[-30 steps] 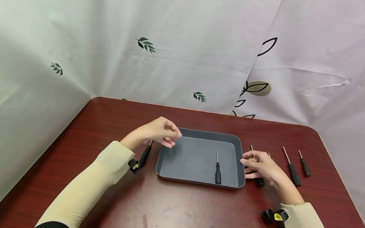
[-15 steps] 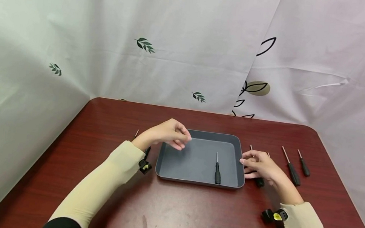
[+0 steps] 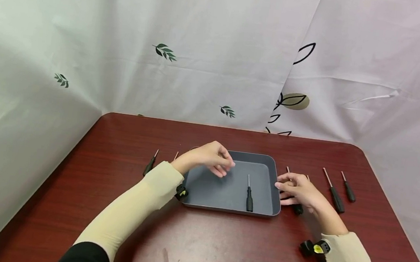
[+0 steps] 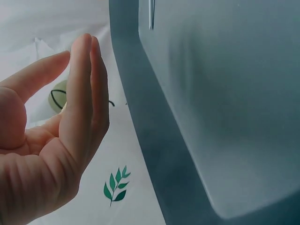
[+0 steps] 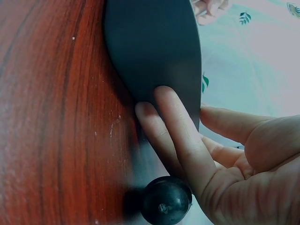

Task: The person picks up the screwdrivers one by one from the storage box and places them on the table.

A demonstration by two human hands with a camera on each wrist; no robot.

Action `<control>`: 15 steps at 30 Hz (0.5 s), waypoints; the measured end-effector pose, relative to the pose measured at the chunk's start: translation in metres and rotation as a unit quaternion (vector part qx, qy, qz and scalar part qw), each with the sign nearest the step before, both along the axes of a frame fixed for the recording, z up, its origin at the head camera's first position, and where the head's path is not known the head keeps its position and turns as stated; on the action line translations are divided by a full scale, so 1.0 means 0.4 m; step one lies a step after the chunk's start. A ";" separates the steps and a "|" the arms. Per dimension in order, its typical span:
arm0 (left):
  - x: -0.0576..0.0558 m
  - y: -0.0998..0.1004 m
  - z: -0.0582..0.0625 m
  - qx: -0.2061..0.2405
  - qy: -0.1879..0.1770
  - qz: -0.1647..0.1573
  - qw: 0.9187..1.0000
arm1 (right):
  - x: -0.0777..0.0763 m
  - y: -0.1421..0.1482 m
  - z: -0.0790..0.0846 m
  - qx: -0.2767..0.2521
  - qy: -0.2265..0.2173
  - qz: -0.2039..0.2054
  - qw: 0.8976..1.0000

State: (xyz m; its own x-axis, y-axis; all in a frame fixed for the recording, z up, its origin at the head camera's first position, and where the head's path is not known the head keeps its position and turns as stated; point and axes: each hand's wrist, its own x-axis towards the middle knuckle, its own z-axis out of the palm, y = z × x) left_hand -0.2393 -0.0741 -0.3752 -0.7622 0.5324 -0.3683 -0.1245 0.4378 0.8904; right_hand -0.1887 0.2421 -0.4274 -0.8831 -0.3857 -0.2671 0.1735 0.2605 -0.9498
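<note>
My left hand (image 3: 212, 157) hovers over the left-centre of a grey tray (image 3: 216, 208), its fingers loosely bent with nothing between them. In the left wrist view, thumb and fingertips (image 4: 82, 44) stand apart. A screwdriver (image 3: 250, 200) with a black handle lies in the tray's right part, tip pointing away. My right hand (image 3: 301, 190) is at the tray's right side. Two extended fingers (image 5: 176, 117) touch the outer wall, and the thumb meets the rim. Beneath this hand lies another screwdriver (image 3: 297, 209), partly hidden; its round handle end (image 5: 166, 201) shows in the right wrist view.
Two more screwdrivers, one long (image 3: 337, 200) and one short (image 3: 350, 194), lie at the right. Left of the tray is another screwdriver (image 3: 149, 165), near a metal shaft (image 3: 176, 155) mostly hidden by the left arm. The reddish-brown table (image 3: 219, 250) meets white patterned cloth behind.
My left hand has moved right across the tray, from its left edge towards the middle, uncovering a screwdriver on the left. My right hand stays at the tray's right side.
</note>
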 end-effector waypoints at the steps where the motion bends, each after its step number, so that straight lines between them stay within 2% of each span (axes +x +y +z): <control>1: -0.001 0.004 -0.003 0.001 -0.001 -0.002 1.000 | 0.000 -0.001 0.000 0.000 0.001 0.000 1.000; 9: 0.004 0.032 -0.012 -0.003 0.007 -0.029 1.000 | -0.003 -0.002 -0.001 0.003 0.001 0.002 1.000; 15: 0.007 0.059 -0.022 -0.013 0.003 -0.030 0.999 | 0.000 -0.002 0.001 0.003 0.000 0.001 1.000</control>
State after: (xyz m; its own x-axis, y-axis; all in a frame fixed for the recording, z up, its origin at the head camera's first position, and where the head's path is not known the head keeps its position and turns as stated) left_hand -0.2365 -0.0505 -0.3839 -0.7318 0.5673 -0.3778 -0.0922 0.4668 0.8796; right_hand -0.1888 0.2412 -0.4272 -0.8818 -0.3869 -0.2696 0.1732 0.2661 -0.9483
